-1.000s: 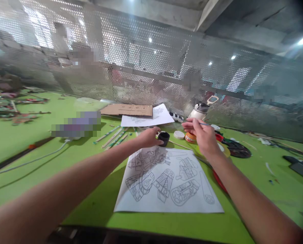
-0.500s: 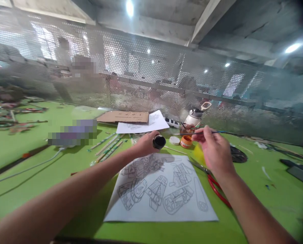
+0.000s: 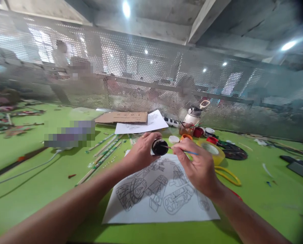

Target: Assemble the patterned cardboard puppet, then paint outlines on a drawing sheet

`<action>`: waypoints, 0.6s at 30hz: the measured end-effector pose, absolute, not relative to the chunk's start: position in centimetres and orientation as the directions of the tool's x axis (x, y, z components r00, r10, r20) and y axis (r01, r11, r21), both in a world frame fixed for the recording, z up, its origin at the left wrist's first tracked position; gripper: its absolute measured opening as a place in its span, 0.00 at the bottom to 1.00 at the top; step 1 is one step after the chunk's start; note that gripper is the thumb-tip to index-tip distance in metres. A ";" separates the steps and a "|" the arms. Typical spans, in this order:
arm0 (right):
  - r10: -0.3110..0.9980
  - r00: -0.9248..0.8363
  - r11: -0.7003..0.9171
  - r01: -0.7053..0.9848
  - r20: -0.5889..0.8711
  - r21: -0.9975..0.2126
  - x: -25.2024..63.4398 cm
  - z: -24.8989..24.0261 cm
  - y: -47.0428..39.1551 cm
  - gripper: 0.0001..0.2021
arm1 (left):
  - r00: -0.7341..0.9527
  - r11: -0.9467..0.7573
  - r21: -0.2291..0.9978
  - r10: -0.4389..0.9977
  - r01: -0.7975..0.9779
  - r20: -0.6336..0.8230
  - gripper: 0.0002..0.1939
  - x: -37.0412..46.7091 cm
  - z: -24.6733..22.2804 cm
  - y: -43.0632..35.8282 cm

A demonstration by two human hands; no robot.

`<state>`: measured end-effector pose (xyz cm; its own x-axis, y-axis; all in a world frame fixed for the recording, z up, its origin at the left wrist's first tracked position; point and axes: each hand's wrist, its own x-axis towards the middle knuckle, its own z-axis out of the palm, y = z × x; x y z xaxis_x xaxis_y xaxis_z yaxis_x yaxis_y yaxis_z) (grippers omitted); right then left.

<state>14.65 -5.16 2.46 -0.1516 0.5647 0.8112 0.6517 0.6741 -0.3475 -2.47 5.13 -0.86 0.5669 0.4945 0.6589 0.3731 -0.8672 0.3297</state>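
Observation:
My left hand (image 3: 143, 151) is wrapped round a small jar of black paint (image 3: 159, 149), its mouth tilted towards me above the paper. In my right hand (image 3: 195, 164) is a thin paintbrush (image 3: 189, 153) with a blue handle, pinched between thumb and fingers. The brush's tip lies inside the jar's mouth. Beneath both hands, a white sheet of line drawings (image 3: 133, 215) lies flat on the green table. Just beyond the right hand sit an orange paint jar (image 3: 186, 137) and a white lid (image 3: 174, 139). My right forearm covers most of the red-handled scissors (image 3: 234, 194).
Yellow tape (image 3: 213, 152) and a dark palette (image 3: 234, 151) lie to the right. Several patterned sticks (image 3: 107, 150) lie left of the paper. Cardboard (image 3: 123, 117) rests on another sheet behind. A white bottle (image 3: 192, 117) stands before the perforated screen (image 3: 141, 78).
My right hand has moved left and down, bringing the brush from beyond the orange jar into the black paint jar. The left hand's jar has shifted slightly lower.

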 end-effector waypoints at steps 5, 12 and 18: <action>0.632 -0.195 0.656 0.649 0.750 -0.384 14.7 2.1 -5.0 0.06 | 0.585 -0.852 0.368 0.524 0.374 0.619 0.24 -2.8 -0.6 4.7; 0.608 -0.151 0.645 0.667 0.780 -0.373 14.4 2.4 -5.6 0.06 | 0.602 -0.872 0.341 0.489 0.351 0.631 0.25 -3.2 -0.7 4.6; 0.588 -0.234 0.669 0.679 0.774 -0.303 14.3 2.4 -5.7 0.05 | 0.610 -0.865 0.348 0.502 0.362 0.612 0.30 -3.2 -0.9 4.8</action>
<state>14.30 -5.66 2.43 -0.2341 0.5882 0.7741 0.6790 0.6688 -0.3028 -3.16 4.76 -0.87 0.6105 0.5025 0.6122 0.3624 -0.8645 0.3482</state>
